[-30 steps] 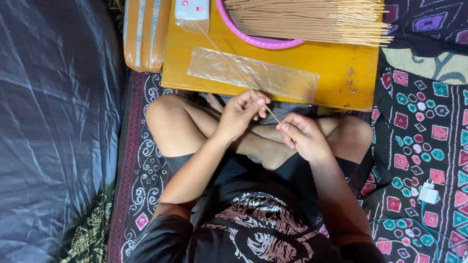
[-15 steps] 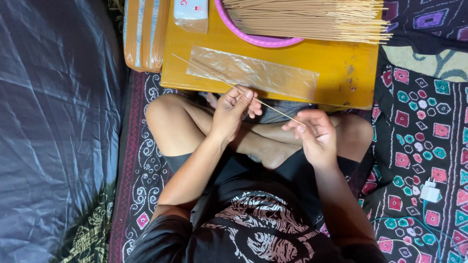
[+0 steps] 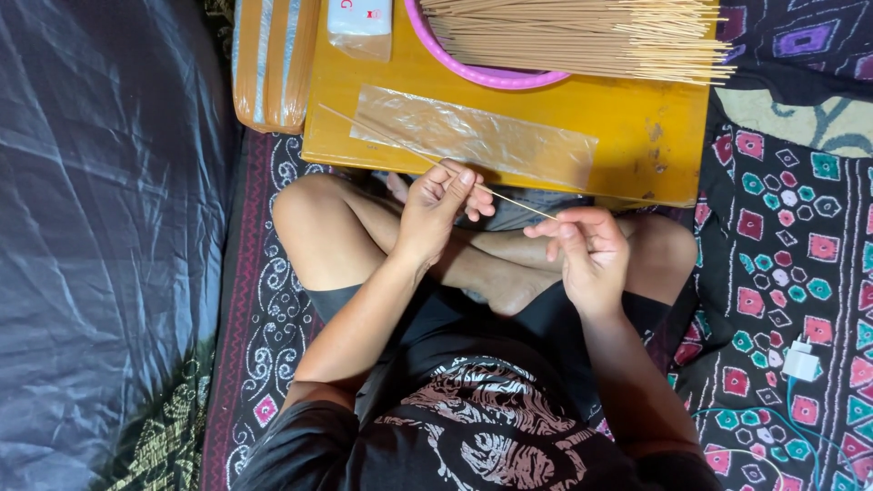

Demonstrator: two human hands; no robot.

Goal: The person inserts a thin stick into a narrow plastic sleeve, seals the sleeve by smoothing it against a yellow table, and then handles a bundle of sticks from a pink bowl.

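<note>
Both hands are pinching one thin incense stick taut over the lap, left hand mid-shaft, right hand at its 4 o'clock end, tip overlying the clear plastic sleeve at 10 o'clock.

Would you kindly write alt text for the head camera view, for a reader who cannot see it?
A person sitting cross-legged pinches one thin tan stick between the left hand and right hand. Ahead, a low yellow wooden table carries a clear plastic sleeve and a round pink basin heaped with similar sticks.
</note>
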